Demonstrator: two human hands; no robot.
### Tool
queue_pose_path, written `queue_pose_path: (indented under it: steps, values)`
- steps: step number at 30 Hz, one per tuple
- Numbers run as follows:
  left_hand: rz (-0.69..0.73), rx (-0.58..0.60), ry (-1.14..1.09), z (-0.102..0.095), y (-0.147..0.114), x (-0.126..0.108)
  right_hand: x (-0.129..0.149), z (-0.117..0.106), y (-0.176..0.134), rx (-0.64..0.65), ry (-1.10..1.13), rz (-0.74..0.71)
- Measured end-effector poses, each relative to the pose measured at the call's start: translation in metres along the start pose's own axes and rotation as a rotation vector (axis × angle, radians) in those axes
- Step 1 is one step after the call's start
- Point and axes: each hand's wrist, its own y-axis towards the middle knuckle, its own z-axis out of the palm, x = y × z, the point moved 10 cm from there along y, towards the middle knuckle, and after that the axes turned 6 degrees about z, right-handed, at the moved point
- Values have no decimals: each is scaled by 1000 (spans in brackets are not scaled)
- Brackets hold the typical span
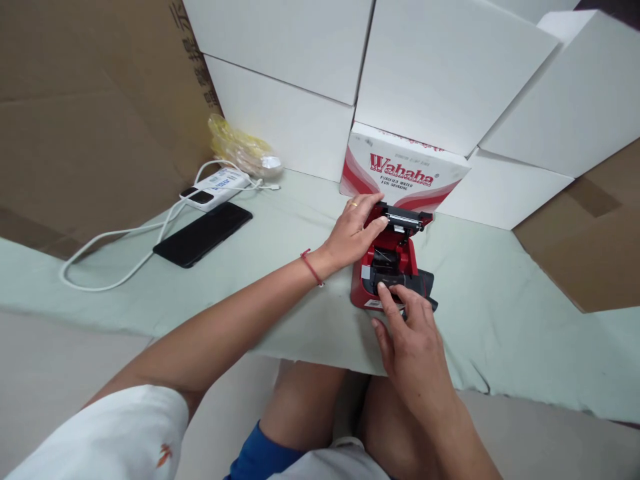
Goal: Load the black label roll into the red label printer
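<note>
A small red and black printer (356, 287) stands on the cloth with its hinged lid (407, 222) raised. My left hand (356, 230) grips the left side of that lid, thumb on the near face and fingers behind its edge. The compartment shows a dark, shiny insert (386, 259) between red walls. My right hand (413, 333) rests its fingertips on the black front part of the opening, index finger stretched out and thumb apart below. A black piece juts out on the printer's right side, partly hidden by my right fingers.
Behind the printer leans a white and red Wahaha box (400, 167), against stacked white boxes (285, 120). On the left lie a black phone (203, 233), a white power bank (220, 188) with a white cable (125, 231), and a yellow-clear plastic bag (243, 147). Cardboard (90, 133) stands far left.
</note>
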Motion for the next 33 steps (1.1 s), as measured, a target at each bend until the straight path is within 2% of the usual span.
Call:
queue_pose_path:
  steps: [6,10,14,17,23,26,33]
  values:
    - [-4,9,-36,-7,-9,0,-4,-4,2,45,1,-18]
    - [90,35,-13,-9,-18,-19,-8,-5,0,39,20,0]
    - [177,87,-9,-8,-43,-25,-7,-5,-3,-1,20,10]
    - [199,148,19,0,-62,-16,-5,-4,-3,-1,17,-1]
    - [187,107,-25,7,-79,3,-7,-4,-3,10,20,16]
    - [163,129,-95,10,-77,7,-10,-4,-2,28,32,34]
    - [4,139,-317,16,-60,29,-5,-7,-4,34,109,9]
